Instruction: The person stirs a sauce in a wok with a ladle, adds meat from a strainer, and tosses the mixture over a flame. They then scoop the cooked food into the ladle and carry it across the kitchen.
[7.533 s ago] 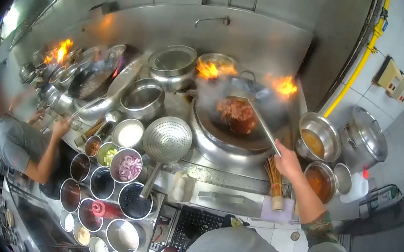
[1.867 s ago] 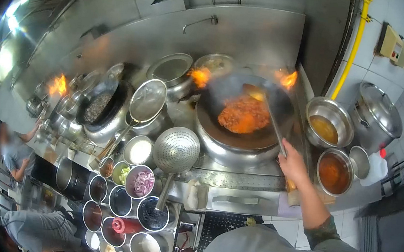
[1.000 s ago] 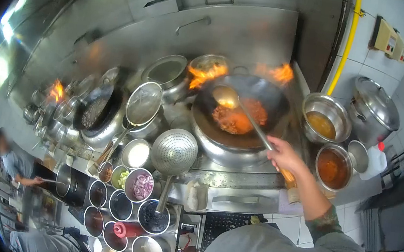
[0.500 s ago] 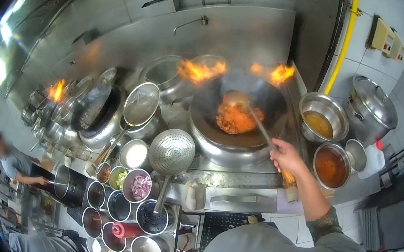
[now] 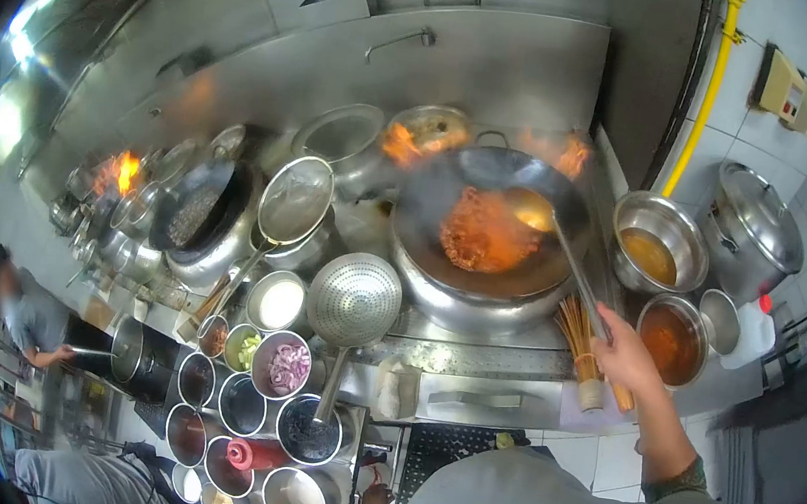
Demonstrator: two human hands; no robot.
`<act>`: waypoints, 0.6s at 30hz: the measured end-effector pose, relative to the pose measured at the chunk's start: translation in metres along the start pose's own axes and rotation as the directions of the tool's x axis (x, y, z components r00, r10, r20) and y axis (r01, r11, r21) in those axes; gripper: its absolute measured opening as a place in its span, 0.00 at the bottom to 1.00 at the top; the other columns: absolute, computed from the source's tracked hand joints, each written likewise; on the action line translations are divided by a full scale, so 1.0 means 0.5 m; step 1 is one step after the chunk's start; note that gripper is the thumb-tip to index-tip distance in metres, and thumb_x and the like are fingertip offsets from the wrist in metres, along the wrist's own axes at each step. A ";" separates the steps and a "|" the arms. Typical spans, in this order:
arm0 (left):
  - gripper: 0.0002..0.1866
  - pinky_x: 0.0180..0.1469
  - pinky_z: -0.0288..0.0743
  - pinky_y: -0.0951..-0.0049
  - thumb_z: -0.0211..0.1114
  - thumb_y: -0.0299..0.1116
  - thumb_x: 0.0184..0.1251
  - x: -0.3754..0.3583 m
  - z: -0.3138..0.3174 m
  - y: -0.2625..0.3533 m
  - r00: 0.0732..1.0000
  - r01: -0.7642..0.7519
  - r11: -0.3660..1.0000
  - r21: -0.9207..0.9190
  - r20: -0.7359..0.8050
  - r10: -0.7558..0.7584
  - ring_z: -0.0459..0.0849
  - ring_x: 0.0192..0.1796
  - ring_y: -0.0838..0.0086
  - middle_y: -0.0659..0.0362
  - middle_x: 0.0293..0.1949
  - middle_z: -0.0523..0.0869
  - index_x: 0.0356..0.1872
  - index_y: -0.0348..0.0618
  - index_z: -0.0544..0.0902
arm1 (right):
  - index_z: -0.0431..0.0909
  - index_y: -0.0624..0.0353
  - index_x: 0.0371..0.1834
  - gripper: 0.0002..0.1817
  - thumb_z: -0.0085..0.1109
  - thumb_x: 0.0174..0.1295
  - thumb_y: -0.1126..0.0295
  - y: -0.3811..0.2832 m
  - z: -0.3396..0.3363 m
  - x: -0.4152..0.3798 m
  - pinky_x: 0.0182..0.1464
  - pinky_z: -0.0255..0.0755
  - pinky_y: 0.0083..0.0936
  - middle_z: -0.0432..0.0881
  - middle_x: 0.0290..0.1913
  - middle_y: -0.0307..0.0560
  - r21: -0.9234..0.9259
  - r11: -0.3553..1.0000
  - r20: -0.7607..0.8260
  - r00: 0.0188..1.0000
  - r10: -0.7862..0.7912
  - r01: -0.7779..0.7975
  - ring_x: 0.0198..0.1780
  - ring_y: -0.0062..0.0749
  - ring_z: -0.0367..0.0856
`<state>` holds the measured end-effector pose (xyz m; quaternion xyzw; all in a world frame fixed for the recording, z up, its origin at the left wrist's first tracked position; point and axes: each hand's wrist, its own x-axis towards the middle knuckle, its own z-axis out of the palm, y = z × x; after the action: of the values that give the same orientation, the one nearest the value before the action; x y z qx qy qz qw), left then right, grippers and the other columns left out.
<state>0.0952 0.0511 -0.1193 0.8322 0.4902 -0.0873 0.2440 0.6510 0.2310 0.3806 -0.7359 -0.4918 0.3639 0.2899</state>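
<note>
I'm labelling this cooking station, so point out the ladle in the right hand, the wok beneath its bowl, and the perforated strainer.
Ladle (image 5: 531, 209): head view, on its round bowl.
Wok (image 5: 434, 180): head view, on its bare inner wall.
Perforated strainer (image 5: 353, 299): head view, on its holed bowl.

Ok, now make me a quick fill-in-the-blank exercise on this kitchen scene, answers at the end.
1. The person's right hand grips the ____ of a long silver metal ladle reaching over the large round dark wok.
2. The wide round silver metal skimmer is pierced with many small ____.
3. The white plastic jug has a ____ cap.
Missing words: handle; holes; red.
</note>
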 end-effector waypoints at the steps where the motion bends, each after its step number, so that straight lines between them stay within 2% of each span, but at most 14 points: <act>1: 0.14 0.43 0.81 0.58 0.72 0.44 0.57 -0.008 0.003 0.005 1.000 0.016 1.000 -0.019 0.011 -0.016 0.86 0.42 0.61 0.56 0.35 0.85 0.36 0.46 0.85 | 0.61 0.60 0.78 0.34 0.58 0.69 0.72 0.002 0.000 -0.015 0.28 0.79 0.29 0.84 0.51 0.57 0.013 0.998 0.019 0.998 0.065 -0.065 0.32 0.31 0.85; 2: 0.14 0.42 0.81 0.58 0.72 0.44 0.57 -0.012 0.007 0.009 1.000 0.018 0.999 -0.036 0.025 -0.018 0.86 0.42 0.60 0.56 0.35 0.85 0.36 0.46 0.85 | 0.60 0.60 0.78 0.34 0.58 0.69 0.72 0.016 0.015 -0.013 0.27 0.77 0.27 0.83 0.48 0.55 0.192 0.975 0.085 0.992 0.094 -0.109 0.31 0.29 0.83; 4: 0.15 0.42 0.81 0.58 0.72 0.45 0.56 -0.013 0.009 0.015 0.999 0.018 0.999 -0.050 0.046 -0.016 0.86 0.42 0.60 0.55 0.35 0.86 0.35 0.45 0.86 | 0.59 0.60 0.79 0.34 0.58 0.70 0.73 0.036 0.054 0.014 0.25 0.75 0.24 0.82 0.43 0.50 0.518 0.832 0.203 0.974 0.102 -0.195 0.28 0.25 0.79; 7: 0.15 0.42 0.81 0.57 0.72 0.46 0.56 -0.013 0.007 0.017 0.998 0.021 0.998 -0.055 0.056 -0.018 0.86 0.41 0.58 0.54 0.34 0.86 0.35 0.45 0.86 | 0.57 0.58 0.80 0.35 0.55 0.70 0.77 0.023 0.086 0.019 0.20 0.69 0.23 0.78 0.35 0.43 0.467 0.874 0.224 0.974 0.028 -0.133 0.23 0.21 0.73; 8: 0.16 0.42 0.81 0.57 0.72 0.47 0.56 -0.013 0.004 0.015 0.998 0.024 0.998 -0.051 0.052 -0.021 0.86 0.41 0.58 0.54 0.34 0.86 0.35 0.45 0.87 | 0.58 0.59 0.79 0.34 0.55 0.70 0.78 0.022 0.084 0.006 0.20 0.69 0.23 0.78 0.35 0.43 0.427 0.900 0.208 0.978 0.001 -0.092 0.23 0.21 0.73; 11: 0.16 0.42 0.81 0.57 0.72 0.48 0.56 -0.008 -0.002 0.003 0.999 0.038 0.999 -0.035 0.029 -0.037 0.86 0.40 0.57 0.54 0.34 0.86 0.34 0.45 0.87 | 0.59 0.60 0.79 0.34 0.56 0.69 0.77 0.012 0.030 -0.002 0.20 0.69 0.24 0.77 0.34 0.43 0.332 0.932 0.276 0.960 0.052 -0.146 0.23 0.21 0.73; 12: 0.17 0.42 0.81 0.56 0.72 0.48 0.56 -0.003 -0.004 -0.002 0.999 0.044 0.999 -0.028 0.023 -0.043 0.86 0.39 0.56 0.53 0.33 0.86 0.34 0.45 0.87 | 0.60 0.56 0.79 0.36 0.60 0.68 0.72 0.040 0.020 0.027 0.30 0.74 0.25 0.83 0.43 0.50 0.280 0.953 0.312 0.950 0.026 -0.117 0.28 0.24 0.78; 15: 0.17 0.42 0.81 0.56 0.72 0.49 0.56 0.012 -0.016 -0.011 0.998 0.068 0.998 -0.001 -0.011 -0.068 0.86 0.39 0.55 0.53 0.33 0.87 0.33 0.45 0.88 | 0.62 0.58 0.78 0.36 0.61 0.66 0.71 0.027 0.032 0.104 0.36 0.79 0.30 0.84 0.47 0.55 -0.004 0.996 0.113 0.989 -0.092 0.093 0.31 0.30 0.82; 16: 0.18 0.42 0.81 0.56 0.72 0.50 0.55 0.017 -0.023 -0.013 0.997 0.079 0.997 0.009 -0.026 -0.079 0.86 0.38 0.55 0.52 0.33 0.87 0.33 0.45 0.88 | 0.63 0.59 0.77 0.36 0.62 0.65 0.70 0.066 0.053 0.141 0.37 0.80 0.32 0.85 0.48 0.57 -0.128 0.960 -0.013 0.968 -0.252 0.249 0.32 0.31 0.83; 17: 0.18 0.42 0.81 0.56 0.72 0.50 0.55 0.030 -0.030 -0.011 0.994 0.102 0.994 0.028 -0.046 -0.101 0.86 0.38 0.54 0.52 0.33 0.87 0.33 0.45 0.88 | 0.64 0.60 0.77 0.36 0.62 0.64 0.69 0.104 0.075 0.177 0.39 0.81 0.34 0.85 0.49 0.58 -0.287 0.891 -0.140 0.905 -0.402 0.352 0.32 0.33 0.84; 18: 0.18 0.42 0.81 0.56 0.72 0.50 0.56 0.029 -0.031 -0.009 0.995 0.094 0.996 0.003 -0.044 -0.093 0.86 0.38 0.54 0.52 0.33 0.87 0.32 0.45 0.88 | 0.63 0.60 0.77 0.35 0.62 0.65 0.69 0.143 0.097 0.210 0.37 0.80 0.33 0.85 0.49 0.58 -0.380 0.837 -0.214 0.843 -0.494 0.394 0.31 0.33 0.83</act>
<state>0.0971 0.0719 -0.1128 0.8107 0.5336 -0.0818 0.2267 0.6744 0.3078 0.2707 -0.6839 -0.6526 0.0833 0.3154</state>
